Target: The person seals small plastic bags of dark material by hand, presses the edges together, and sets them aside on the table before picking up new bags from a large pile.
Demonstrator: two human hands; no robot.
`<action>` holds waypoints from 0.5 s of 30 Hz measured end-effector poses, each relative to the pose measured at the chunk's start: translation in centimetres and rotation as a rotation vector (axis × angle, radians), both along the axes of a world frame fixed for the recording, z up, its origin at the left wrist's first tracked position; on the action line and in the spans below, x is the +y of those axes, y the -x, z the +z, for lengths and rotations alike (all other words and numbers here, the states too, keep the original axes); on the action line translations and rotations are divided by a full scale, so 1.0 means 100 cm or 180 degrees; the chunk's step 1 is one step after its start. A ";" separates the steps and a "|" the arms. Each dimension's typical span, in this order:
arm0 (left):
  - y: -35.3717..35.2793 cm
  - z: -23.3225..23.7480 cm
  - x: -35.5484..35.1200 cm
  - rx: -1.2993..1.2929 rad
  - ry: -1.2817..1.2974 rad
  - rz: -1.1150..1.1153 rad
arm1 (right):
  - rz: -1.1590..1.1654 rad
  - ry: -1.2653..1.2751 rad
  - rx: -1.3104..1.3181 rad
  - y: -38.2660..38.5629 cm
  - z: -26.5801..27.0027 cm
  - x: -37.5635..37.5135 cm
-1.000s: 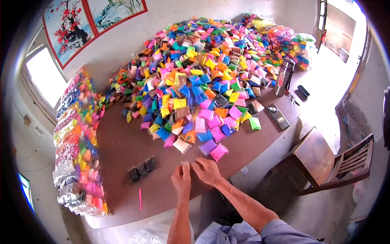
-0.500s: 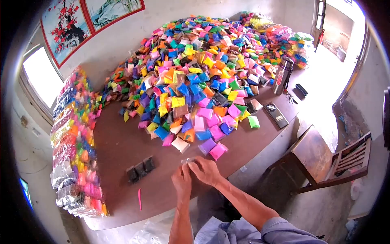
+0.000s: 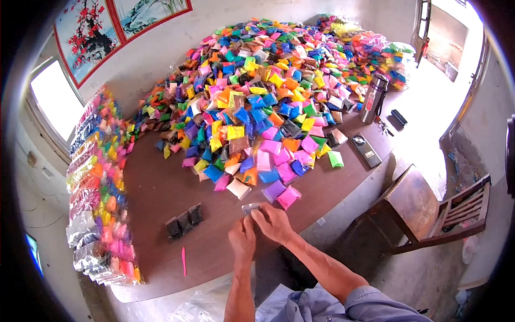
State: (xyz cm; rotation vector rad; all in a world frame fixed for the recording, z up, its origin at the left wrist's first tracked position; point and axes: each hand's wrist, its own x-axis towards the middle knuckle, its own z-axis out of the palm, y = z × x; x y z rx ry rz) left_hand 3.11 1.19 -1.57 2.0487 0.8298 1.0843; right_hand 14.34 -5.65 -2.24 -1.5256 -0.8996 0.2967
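My left hand [image 3: 242,237] and right hand [image 3: 274,224] meet near the front edge of the brown wooden table [image 3: 161,188]. The fingers of both are curled in and pinched tight on a small clear plastic packet [image 3: 249,207] (what it contains I cannot tell). It sits just over the tabletop, close to a square pink packet [image 3: 289,197] at the foot of the big heap of bright coloured packets [image 3: 268,91]. To my left lie three dark grey packets [image 3: 185,221] in a row, with a thin pink strip [image 3: 185,261] nearer the edge. A tall steel flask [image 3: 374,98] stands well apart, far right
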 end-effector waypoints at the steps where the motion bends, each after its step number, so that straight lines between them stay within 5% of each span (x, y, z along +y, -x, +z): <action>1: 0.002 -0.001 0.000 0.0150 0.0082 0.0093 | 0.0002 0.0108 -0.0188 0.001 -0.001 0.000; 6: 0.003 -0.012 0.003 0.0386 -0.0045 0.0275 | 0.0134 0.0471 -0.0229 -0.001 0.004 -0.002; 11: -0.002 0.017 -0.008 0.0335 0.0443 -0.0022 | -0.0065 0.0052 -0.0042 -0.004 -0.006 -0.001; 15: -0.002 0.006 -0.002 0.0389 0.0008 -0.0101 | -0.0152 -0.0033 -0.0052 -0.005 -0.010 -0.001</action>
